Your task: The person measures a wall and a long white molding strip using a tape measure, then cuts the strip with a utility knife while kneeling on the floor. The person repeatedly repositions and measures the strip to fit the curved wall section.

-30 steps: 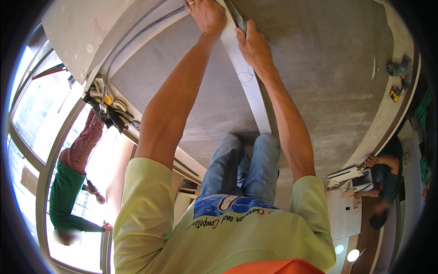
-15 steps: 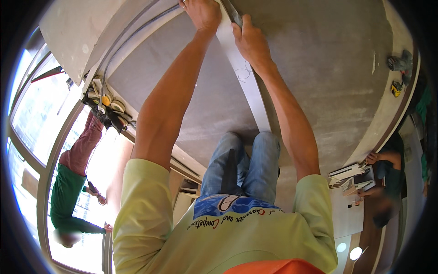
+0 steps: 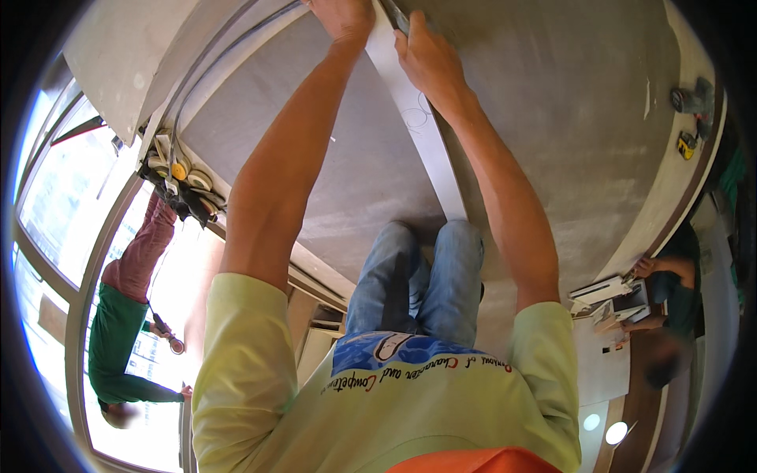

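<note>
Up at the top edge, the right hand (image 3: 430, 61) is wrapped around a slim grey hand tool (image 3: 400, 21), just beside a long white strip (image 3: 423, 146). Strip's lying on the big grey-brown panel (image 3: 568, 158), running toward the knees. Left hand (image 3: 345, 17)'s at its other side, fingers cropped, so can't tell that grip.

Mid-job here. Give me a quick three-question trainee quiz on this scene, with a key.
1. True or false: the pale strip runs between the left forearm and the right forearm.
2. Fill in: the small black-and-yellow item lies toward the picture's ____ edge.
3. What does the right hand hold? A) nothing; B) a grey tool; C) the black-and-yellow item.

Key: 1 true; 2 right; 3 B.
</note>
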Action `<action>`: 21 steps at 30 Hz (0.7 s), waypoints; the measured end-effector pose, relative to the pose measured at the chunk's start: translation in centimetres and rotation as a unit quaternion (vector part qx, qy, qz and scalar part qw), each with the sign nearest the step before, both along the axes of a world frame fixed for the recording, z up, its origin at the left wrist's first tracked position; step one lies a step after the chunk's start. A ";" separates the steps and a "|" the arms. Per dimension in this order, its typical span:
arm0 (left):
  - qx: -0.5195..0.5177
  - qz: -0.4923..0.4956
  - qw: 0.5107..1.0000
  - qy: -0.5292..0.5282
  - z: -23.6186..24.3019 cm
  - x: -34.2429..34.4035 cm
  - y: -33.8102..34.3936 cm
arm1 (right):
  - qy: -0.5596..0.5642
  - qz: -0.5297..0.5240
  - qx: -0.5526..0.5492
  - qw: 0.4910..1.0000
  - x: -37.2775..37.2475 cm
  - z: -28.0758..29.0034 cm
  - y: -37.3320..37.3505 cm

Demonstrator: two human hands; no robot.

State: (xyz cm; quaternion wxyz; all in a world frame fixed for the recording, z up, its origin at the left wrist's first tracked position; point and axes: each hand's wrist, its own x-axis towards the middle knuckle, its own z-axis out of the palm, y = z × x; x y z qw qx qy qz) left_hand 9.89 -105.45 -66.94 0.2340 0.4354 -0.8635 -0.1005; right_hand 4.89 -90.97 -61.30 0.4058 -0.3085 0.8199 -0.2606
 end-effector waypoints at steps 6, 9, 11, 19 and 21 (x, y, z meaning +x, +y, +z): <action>0.027 -0.013 0.999 0.028 -0.5 0.4 -0.3 | -0.035 0.014 0.096 0.995 5.8 1.4 14.5; 0.016 0.009 1.000 -0.004 0.3 0.3 0.0 | -0.050 -0.016 0.110 0.993 8.7 2.8 20.8; 0.049 0.008 0.999 0.001 0.8 0.5 -0.2 | -0.116 -0.022 0.135 0.984 7.1 3.7 19.5; 0.035 -0.013 0.999 0.005 0.8 0.0 -0.3 | -0.013 -0.022 -0.003 1.000 -0.5 0.8 2.1; 0.024 -0.011 1.000 0.002 0.5 0.5 -0.4 | -0.055 -0.005 0.028 0.998 -1.0 1.2 0.4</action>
